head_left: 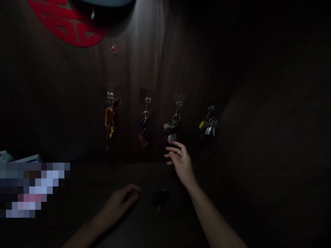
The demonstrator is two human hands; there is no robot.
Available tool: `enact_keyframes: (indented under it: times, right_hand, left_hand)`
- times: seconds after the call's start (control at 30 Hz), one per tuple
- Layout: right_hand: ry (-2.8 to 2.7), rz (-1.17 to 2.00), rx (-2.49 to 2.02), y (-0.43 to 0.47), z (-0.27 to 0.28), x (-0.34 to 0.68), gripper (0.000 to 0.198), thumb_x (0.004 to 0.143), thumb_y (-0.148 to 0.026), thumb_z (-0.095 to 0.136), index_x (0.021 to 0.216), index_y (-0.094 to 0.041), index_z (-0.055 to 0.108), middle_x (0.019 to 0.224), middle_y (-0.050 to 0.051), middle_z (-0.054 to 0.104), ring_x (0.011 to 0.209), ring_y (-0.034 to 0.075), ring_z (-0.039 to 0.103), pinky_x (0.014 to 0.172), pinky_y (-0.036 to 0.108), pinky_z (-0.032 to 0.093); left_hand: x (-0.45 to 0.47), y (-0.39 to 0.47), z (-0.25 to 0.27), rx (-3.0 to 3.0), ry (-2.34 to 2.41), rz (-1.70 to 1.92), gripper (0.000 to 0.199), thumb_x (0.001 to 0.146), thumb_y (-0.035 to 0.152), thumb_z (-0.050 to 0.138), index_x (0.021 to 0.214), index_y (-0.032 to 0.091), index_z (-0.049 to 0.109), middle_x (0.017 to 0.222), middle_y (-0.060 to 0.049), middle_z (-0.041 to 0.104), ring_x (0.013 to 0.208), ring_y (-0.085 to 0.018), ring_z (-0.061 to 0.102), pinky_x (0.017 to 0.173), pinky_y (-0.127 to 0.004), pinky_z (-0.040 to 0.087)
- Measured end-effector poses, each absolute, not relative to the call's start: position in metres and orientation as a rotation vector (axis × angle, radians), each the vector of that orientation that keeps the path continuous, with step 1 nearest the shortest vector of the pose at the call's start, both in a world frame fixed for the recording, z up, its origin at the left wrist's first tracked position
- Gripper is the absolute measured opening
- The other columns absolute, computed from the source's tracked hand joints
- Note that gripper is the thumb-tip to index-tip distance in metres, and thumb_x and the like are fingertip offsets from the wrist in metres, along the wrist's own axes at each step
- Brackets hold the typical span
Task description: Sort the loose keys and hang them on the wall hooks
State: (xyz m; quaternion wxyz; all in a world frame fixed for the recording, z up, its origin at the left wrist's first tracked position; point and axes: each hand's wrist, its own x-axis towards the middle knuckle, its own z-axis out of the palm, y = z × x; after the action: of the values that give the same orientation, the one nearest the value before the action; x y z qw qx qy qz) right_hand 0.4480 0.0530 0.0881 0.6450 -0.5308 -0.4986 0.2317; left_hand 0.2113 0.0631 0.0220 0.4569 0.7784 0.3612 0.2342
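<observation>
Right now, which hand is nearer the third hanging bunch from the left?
Right. The right hand is just below the bunch; the left hand is lower, farther left.

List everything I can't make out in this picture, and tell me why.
All in the head view:
- Dark object between the hands: too dark to identify.
- Left hand: its underside is in shadow, so contact with the surface is unclear.
- Right hand: it overlaps the third key bunch from the left; depth, and so touch, is unclear.
- Lower-left items: hidden by mosaic blocks.
- Red cut-out: cut off by the top edge.
</observation>
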Motion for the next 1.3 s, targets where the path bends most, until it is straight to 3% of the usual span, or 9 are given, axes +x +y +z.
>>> enact_keyframes:
  times: [0.13,0.27,0.53,0.83,0.97,1.3]
  right_hand:
    - [-1.236,0.611,-1.283,0.043,0.075,0.451,0.025,0.08,-0.033,0.055,0.103,-0.023,0.058,0.107,0.007,0.063,0.084,0.018,0.065,0.055,0.023,0.051]
    - [-1.315,0.701,-1.37,0.037,0.061,0.455,0.017,0.08,-0.032,0.054,0.086,-0.02,0.065,0.094,0.005,0.066,0.079,0.017,0.064,0.056,0.023,0.048]
    - [-1.614,0.8,-1.535,0.03,0.046,0.469,0.014,0.079,-0.024,0.055,0.085,-0.02,0.066,0.081,0.0,0.066,0.073,0.014,0.059,0.064,0.024,0.044]
    - [-1.89,0.903,-1.573,0.018,0.048,0.478,0.022,0.074,-0.015,0.058,0.089,-0.026,0.07,0.093,0.001,0.062,0.079,0.016,0.057,0.071,0.028,0.044]
    - [-1.928,0.898,-1.586,0.019,0.045,0.472,0.015,0.076,-0.019,0.06,0.084,-0.026,0.071,0.091,0.001,0.062,0.081,0.017,0.059,0.073,0.028,0.043]
    - [-1.767,1.005,-1.526,0.022,0.041,0.444,0.012,0.081,-0.026,0.055,0.082,-0.021,0.065,0.074,-0.002,0.063,0.067,0.013,0.055,0.059,0.022,0.039]
  left_hand:
    - [0.21,0.063,0.024,1.929,0.885,0.581,0.021,0.085,0.035,0.049,0.098,0.024,0.062,0.087,0.002,0.068,0.084,-0.017,0.063,0.077,-0.024,0.045]
    - [0.21,0.062,0.025,1.921,0.878,0.576,0.022,0.086,0.035,0.048,0.099,0.024,0.062,0.091,0.001,0.069,0.086,-0.017,0.063,0.078,-0.026,0.045]
    - [0.211,0.062,0.028,1.914,0.911,0.553,0.023,0.085,0.034,0.049,0.1,0.024,0.063,0.095,0.001,0.07,0.09,-0.017,0.063,0.081,-0.026,0.045]
    - [0.211,0.061,0.028,1.892,0.933,0.548,0.024,0.085,0.037,0.049,0.099,0.025,0.064,0.087,0.001,0.07,0.083,-0.017,0.063,0.077,-0.027,0.046]
    - [0.211,0.061,0.028,1.886,0.908,0.556,0.024,0.085,0.036,0.049,0.1,0.024,0.064,0.088,0.001,0.07,0.085,-0.018,0.063,0.078,-0.027,0.045]
    - [0.21,0.06,0.025,1.91,0.871,0.581,0.022,0.085,0.029,0.049,0.103,0.024,0.062,0.094,0.0,0.069,0.087,-0.018,0.062,0.078,-0.027,0.045]
